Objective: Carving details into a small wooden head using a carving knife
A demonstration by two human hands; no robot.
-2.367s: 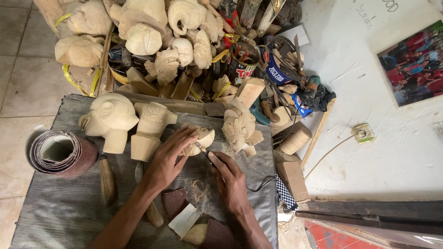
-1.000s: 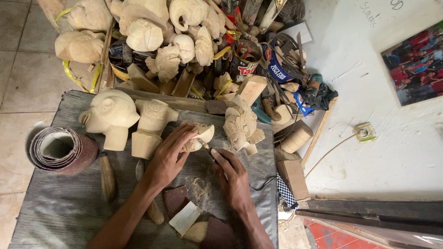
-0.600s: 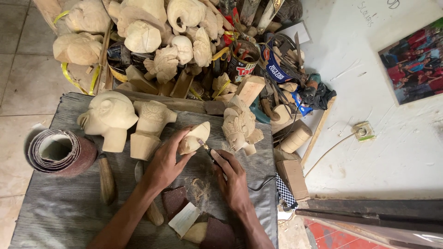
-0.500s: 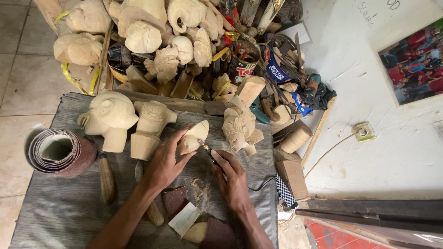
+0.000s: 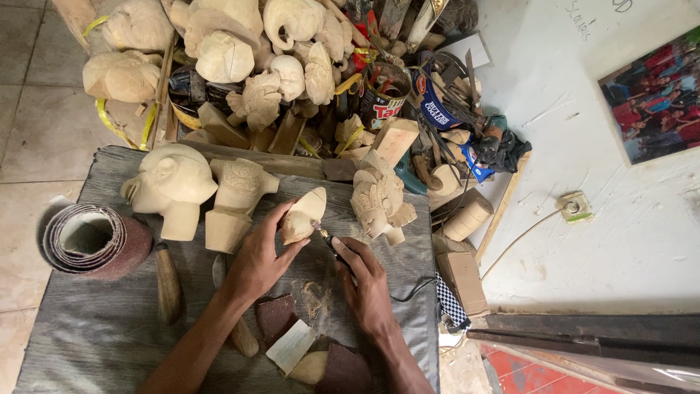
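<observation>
Both forearms are bare, with no sleeves showing up to the frame's lower edge at six o'clock. The left hand [image 5: 257,261] and right hand [image 5: 367,286] wear no gloves, rings or watch.

This is a woodcarver's workshop, set up low on a tiled floor [image 5: 29,109]. A grey cloth-covered surface [image 5: 95,335] carries unfinished pale wooden figures: a carved head [image 5: 171,186], a bust [image 5: 233,201] and an ornate mask-like piece [image 5: 379,204]. Behind it lies a heap of more raw carvings [image 5: 240,51], mixed with wood offcuts, tins [image 5: 383,102] stuffed with tools and a jumble of hand tools. A roll of sandpaper [image 5: 91,241] sits at the surface's edge, torn sandpaper scraps [image 5: 277,317] and sawdust [image 5: 313,295] lie on the cloth, and a wooden-handled chisel [image 5: 168,281] rests nearby.
</observation>
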